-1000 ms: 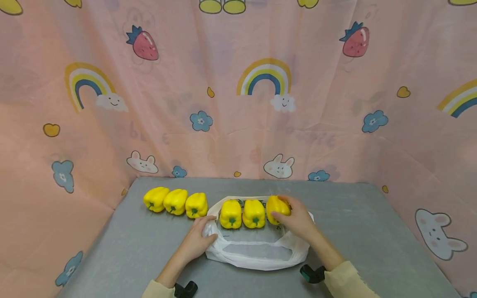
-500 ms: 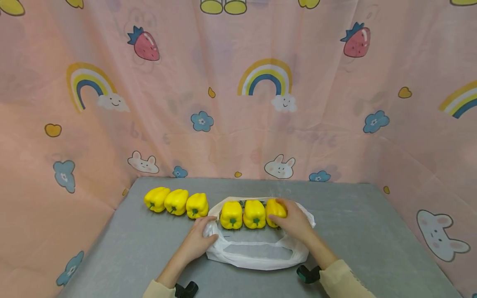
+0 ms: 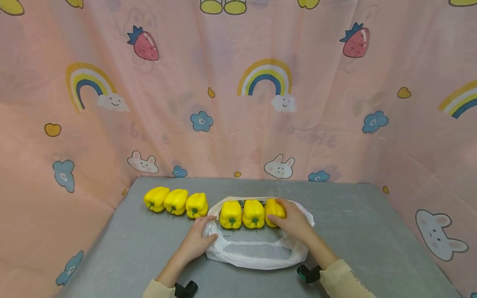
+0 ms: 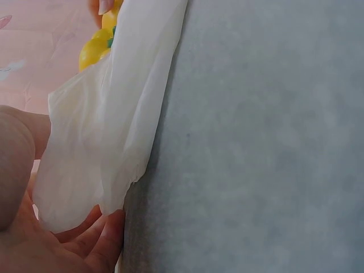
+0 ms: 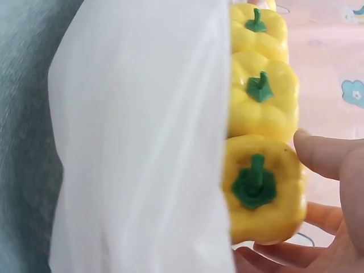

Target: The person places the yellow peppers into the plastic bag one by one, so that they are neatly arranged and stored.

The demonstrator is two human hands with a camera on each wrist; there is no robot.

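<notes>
While a person's left grip (image 3: 195, 239), fingers loosely spread, touched a white bag (image 3: 257, 263) on a grey counter (image 3: 361, 236), the right grip (image 3: 294, 220) held a yellow bell pepper (image 3: 273, 207) within the bag's opening, beside two matching peppers (image 3: 230, 212), with three other peppers (image 3: 176, 201) outside it to the left.

On the flat grey tabletop (image 3: 357, 231), three blocky yellow bell peppers (image 3: 254, 212) sit side by side inside a white plastic bag (image 3: 257, 262); three more peppers (image 3: 176, 201) lie in a row to its left, pink printed cloth (image 3: 238, 140) behind
</notes>
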